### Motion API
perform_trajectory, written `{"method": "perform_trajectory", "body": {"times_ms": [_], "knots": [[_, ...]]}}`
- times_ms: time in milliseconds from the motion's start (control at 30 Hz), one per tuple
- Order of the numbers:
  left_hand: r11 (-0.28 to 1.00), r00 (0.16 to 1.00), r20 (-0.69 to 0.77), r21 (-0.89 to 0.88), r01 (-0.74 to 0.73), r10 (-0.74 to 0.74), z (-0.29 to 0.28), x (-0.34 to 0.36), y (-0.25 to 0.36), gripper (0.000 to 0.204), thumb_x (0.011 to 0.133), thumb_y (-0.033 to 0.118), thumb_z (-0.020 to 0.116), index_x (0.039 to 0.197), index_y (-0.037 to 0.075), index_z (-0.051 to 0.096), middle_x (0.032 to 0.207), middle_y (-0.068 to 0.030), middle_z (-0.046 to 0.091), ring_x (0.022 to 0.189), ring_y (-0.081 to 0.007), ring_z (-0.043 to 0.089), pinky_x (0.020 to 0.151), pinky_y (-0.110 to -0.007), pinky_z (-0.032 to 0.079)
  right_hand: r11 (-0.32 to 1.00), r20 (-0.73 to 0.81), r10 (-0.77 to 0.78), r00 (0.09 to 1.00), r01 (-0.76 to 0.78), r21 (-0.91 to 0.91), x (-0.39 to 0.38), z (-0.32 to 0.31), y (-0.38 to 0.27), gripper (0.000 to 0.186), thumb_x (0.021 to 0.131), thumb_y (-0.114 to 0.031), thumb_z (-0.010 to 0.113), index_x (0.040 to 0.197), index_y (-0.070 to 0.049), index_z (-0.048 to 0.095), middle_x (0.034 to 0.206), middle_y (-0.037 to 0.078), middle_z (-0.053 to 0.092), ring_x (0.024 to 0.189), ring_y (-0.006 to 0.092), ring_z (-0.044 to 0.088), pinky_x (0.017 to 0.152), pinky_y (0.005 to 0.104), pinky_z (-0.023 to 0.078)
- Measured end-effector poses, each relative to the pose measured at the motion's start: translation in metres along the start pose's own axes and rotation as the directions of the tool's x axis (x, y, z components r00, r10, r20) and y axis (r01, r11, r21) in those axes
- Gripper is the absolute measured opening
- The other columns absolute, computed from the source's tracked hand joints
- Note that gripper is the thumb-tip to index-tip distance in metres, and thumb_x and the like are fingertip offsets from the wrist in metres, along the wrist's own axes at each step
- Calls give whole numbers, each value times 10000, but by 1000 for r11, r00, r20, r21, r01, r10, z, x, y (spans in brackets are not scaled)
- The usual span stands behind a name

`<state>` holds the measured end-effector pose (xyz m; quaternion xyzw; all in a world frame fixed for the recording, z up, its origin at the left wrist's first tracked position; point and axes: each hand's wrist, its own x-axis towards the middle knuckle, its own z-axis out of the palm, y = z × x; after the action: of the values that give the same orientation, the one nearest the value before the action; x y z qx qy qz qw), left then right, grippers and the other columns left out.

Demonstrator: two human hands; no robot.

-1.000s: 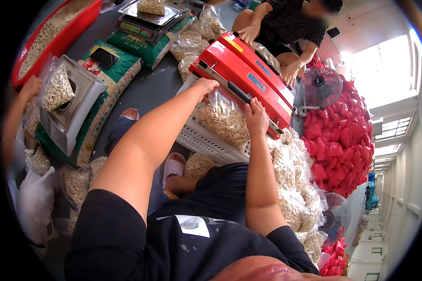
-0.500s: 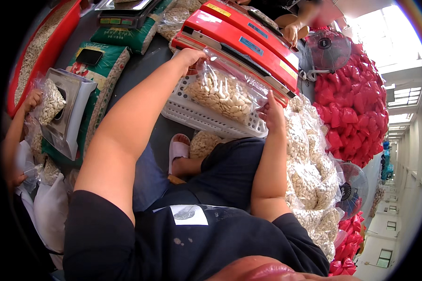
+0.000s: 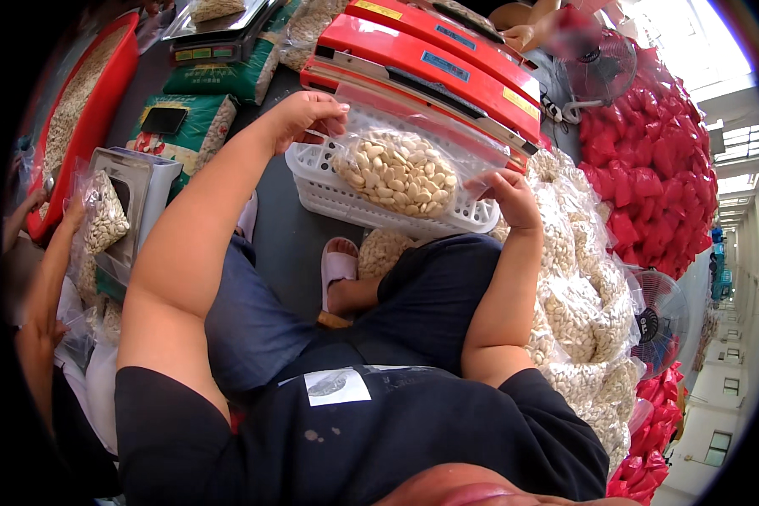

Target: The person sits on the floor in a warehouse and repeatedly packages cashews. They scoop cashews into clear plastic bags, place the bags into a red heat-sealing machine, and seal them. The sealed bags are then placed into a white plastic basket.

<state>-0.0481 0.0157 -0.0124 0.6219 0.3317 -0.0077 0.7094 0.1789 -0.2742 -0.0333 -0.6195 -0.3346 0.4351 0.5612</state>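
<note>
A clear bag of flat pale seeds (image 3: 396, 173) rests over a white perforated plastic basket (image 3: 320, 194). My left hand (image 3: 316, 118) has its fingers pinched on the bag's left end. My right hand (image 3: 506, 190) grips the other end between thumb and fingers. Just beyond both hands is a red sealing machine (image 3: 422, 63) with a long metal jaw and black handle; the bag lies in front of that jaw.
Left: a red tub of seeds (image 3: 84, 84), scales (image 3: 135, 236), green sacks (image 3: 185, 131), a co-worker's hand (image 3: 72, 215). Right: piled seed bags (image 3: 582, 304), red bags (image 3: 649, 169), fans (image 3: 658, 325). Another co-worker's hand (image 3: 519, 34) is behind the sealer.
The bag and both my hands have drawn back from the sealer. My right hand has left the handle bar and moved right, now pinching the bag's corner. The camera view has shifted too.
</note>
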Motion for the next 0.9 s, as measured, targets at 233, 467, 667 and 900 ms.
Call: {"method": "perform_trajectory", "body": {"times_ms": [233, 467, 667, 900], "knots": [[988, 980, -147, -55, -143, 133, -18, 11, 6, 240, 767, 364, 588, 899, 164, 571, 880, 48, 591, 836, -67, 514, 712, -290, 375, 976, -272, -112, 956, 54, -213, -10, 89, -21, 340, 833, -265, 545, 554, -71, 518, 504, -22, 459, 467, 61, 407, 439, 211, 310], [940, 956, -177, -212, -269, 234, -55, 46, 8, 247, 782, 348, 571, 933, 156, 607, 897, 41, 606, 841, -61, 531, 713, -246, 388, 784, -378, -86, 922, 296, 545, -144, 112, -67, 332, 848, -244, 516, 562, -86, 457, 490, -17, 407, 411, 70, 344, 400, 210, 261], [965, 977, -133, -185, -187, 164, -64, 89, 9, 274, 803, 334, 565, 994, 141, 598, 943, 68, 597, 836, -52, 547, 715, -215, 405, 614, -952, -182, 244, 785, 84, -314, 59, -133, 266, 846, -285, 524, 653, -108, 473, 489, -51, 396, 388, 54, 375, 387, 189, 339], [981, 981, -13, -14, -193, 192, 52, 89, 1, 224, 803, 333, 555, 962, 178, 585, 960, 62, 580, 920, -67, 510, 777, -277, 355, 550, -631, -414, -656, 372, -748, -453, 14, -138, 235, 880, -230, 456, 810, -25, 546, 584, -13, 436, 473, 64, 371, 457, 193, 325]]}}
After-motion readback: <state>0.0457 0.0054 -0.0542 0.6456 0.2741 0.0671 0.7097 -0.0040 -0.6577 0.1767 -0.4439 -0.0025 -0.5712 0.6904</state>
